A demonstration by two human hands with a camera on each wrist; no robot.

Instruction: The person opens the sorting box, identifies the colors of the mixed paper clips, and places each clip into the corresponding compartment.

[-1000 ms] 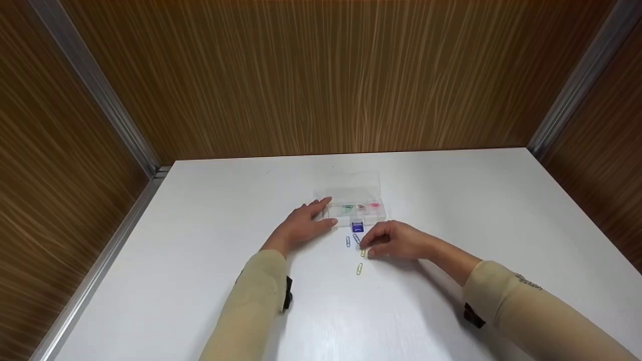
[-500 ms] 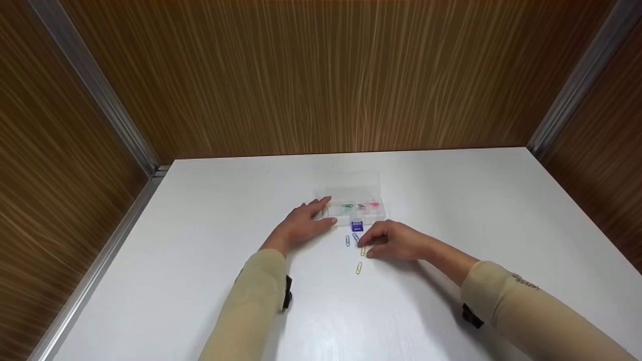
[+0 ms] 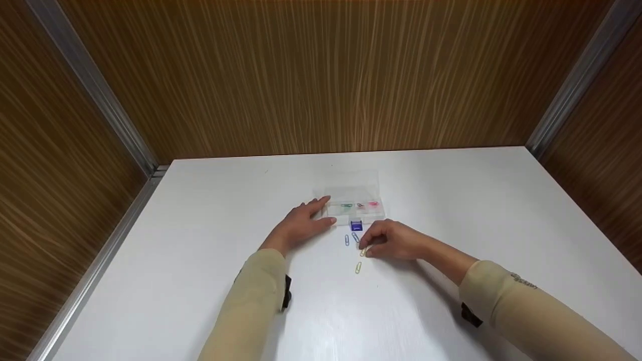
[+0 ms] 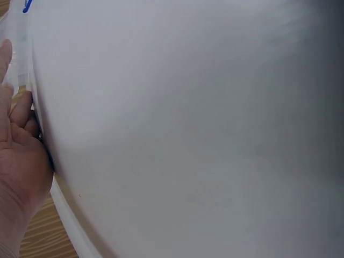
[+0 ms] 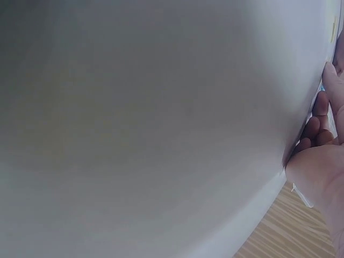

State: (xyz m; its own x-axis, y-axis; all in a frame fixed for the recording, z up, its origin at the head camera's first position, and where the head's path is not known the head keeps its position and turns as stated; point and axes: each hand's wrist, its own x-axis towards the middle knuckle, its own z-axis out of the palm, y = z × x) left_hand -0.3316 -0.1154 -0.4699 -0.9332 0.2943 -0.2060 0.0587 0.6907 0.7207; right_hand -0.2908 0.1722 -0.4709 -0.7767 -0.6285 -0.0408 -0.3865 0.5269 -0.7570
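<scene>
A clear plastic box [image 3: 341,220] stands with its transparent lid [image 3: 353,183] raised at the back. Inside, its compartments hold a green paper clip [image 3: 346,205] and small reddish and pink items [image 3: 373,203] too small to make out. My left hand [image 3: 301,224] rests at the box's left end, thumb at the front and fingers extended. With thumb and index finger, my right hand [image 3: 396,240] pinches a yellow paper clip [image 3: 362,252] at table level. Two blue paper clips, one upright [image 3: 346,240] and one slanted [image 3: 355,237], lie beside those fingertips. Another yellow-green paper clip [image 3: 358,267] lies nearer me.
A blue latch or label [image 3: 356,225] marks the front of the box. The white table [image 3: 210,240] reaches back to a wood-grain panel [image 3: 321,75], with metal posts [image 3: 115,115] at its corners. Both wrist views show mostly white tabletop.
My right thumb and index finger have closed on the yellow paper clip, which has tilted slightly. My left hand has stayed at the box.
</scene>
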